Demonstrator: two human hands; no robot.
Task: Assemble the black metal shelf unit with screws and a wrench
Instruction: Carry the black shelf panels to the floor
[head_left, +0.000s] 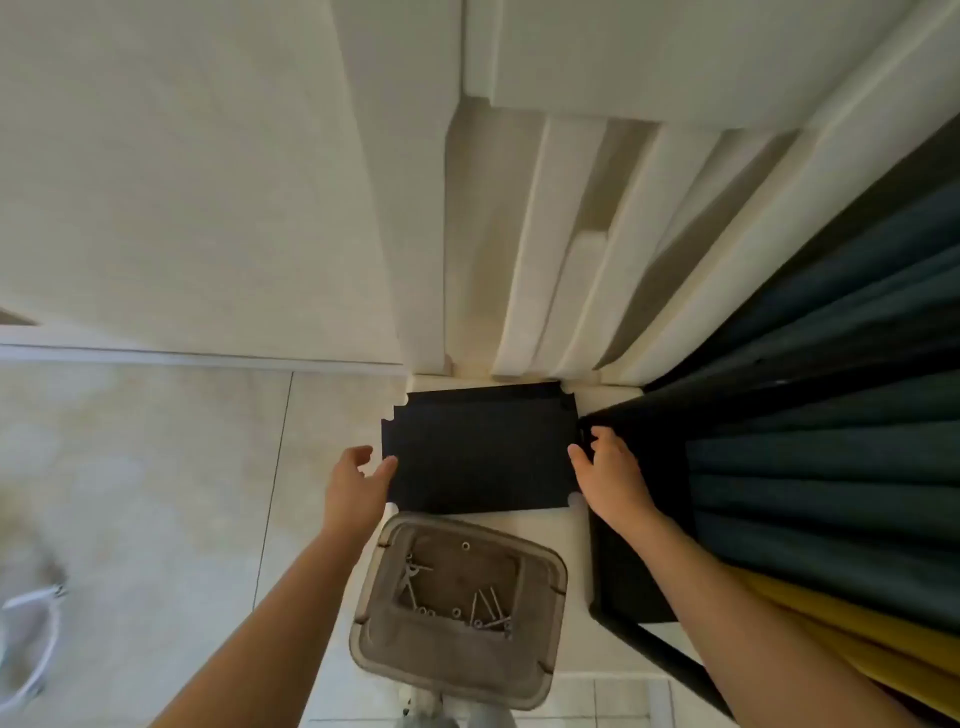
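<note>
A black metal shelf panel (480, 452) with notched corners lies flat on the floor by the white wall. My left hand (356, 488) grips its left edge, thumb on top. My right hand (610, 475) grips its right edge, fingers curled over it. Below the panel a grey tray (535, 649) holds several screws (488, 608) and small washers. A black frame (618, 587) of the shelf unit stands just right of the panel, under my right forearm. No wrench shows plainly.
White wall mouldings (561, 249) rise behind the panel. Dark teal and yellow curtains (831, 467) hang at the right. Pale floor tiles (156, 493) spread to the left, with a blurred white object (31, 634) at the left edge.
</note>
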